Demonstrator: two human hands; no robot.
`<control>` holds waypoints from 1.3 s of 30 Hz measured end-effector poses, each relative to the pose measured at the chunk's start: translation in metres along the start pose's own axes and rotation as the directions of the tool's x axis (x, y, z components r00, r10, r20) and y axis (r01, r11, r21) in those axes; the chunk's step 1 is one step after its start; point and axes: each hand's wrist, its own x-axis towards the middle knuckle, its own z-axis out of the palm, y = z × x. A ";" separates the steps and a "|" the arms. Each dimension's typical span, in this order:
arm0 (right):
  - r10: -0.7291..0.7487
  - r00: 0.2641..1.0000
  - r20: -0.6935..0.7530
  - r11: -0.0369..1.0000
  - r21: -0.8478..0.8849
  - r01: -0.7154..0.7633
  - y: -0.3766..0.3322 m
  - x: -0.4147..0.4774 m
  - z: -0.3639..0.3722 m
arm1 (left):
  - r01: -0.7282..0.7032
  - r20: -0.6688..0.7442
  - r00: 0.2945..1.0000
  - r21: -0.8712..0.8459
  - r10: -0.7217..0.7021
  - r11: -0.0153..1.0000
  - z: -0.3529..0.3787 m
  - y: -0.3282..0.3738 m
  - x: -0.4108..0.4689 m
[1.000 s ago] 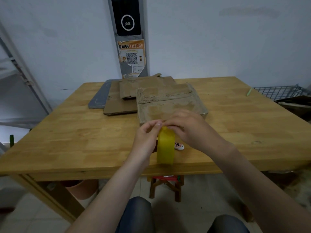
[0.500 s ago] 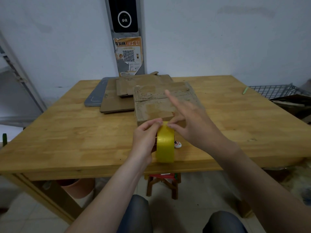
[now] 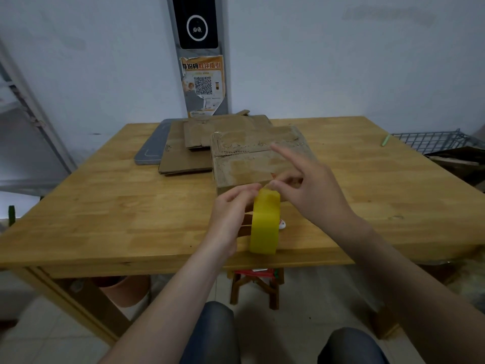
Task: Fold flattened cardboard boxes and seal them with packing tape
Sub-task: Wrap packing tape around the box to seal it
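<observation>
Tape point(image 3: 264, 224) stands on edge, gripped by your left hand point(image 3: 227, 219), thumb on its top. Your right hand point(image 3: 312, 191) is just right of it, thumb and curled fingers pinching at the roll's top, index finger straight out over the box point(image 3: 244, 164). Box lies just beyond both hands on the table point(image 3: 105, 206), flat cardboard point(image 3: 181, 156) touching its left.

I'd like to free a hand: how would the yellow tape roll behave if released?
Upright on its rim, the tape roll would likely roll. It is near the front edge of the table, so it may fall off. Its thick winding looks rigid.
</observation>
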 end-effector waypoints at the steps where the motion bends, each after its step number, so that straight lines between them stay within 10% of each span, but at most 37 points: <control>1: 0.058 0.998 0.002 0.997 0.052 -0.058 -0.001 0.000 0.000 | -0.018 0.003 1.000 0.015 0.018 1.000 -0.001 -0.001 0.000; 6: 0.076 0.997 0.029 0.994 0.077 -0.078 -0.007 0.000 0.001 | -0.014 -0.027 1.000 0.000 0.014 1.000 0.003 -0.002 -0.002; 13: -0.325 0.922 0.211 0.831 -0.402 0.385 0.005 0.001 -0.006 | 0.039 -0.036 0.998 -0.077 -0.042 0.996 -0.002 -0.001 -0.004; 20: -0.660 0.748 0.062 0.638 -0.480 0.602 0.023 -0.005 -0.005 | 0.088 0.025 0.996 -0.100 -0.086 0.991 -0.002 0.007 -0.006; 27: -0.258 0.966 0.009 0.966 0.003 0.258 0.012 -0.002 0.005 | 0.026 0.017 1.000 -0.083 -0.024 0.996 -0.004 0.006 -0.005; 33: 0.116 0.984 0.132 0.989 0.077 -0.127 0.005 0.005 0.001 | 0.005 -0.008 1.000 -0.033 -0.006 0.999 -0.009 0.003 -0.009; 39: -0.019 0.990 0.141 0.998 -0.049 0.026 0.002 0.004 0.013 | -0.024 -0.045 0.999 0.030 0.025 0.999 -0.018 0.007 -0.011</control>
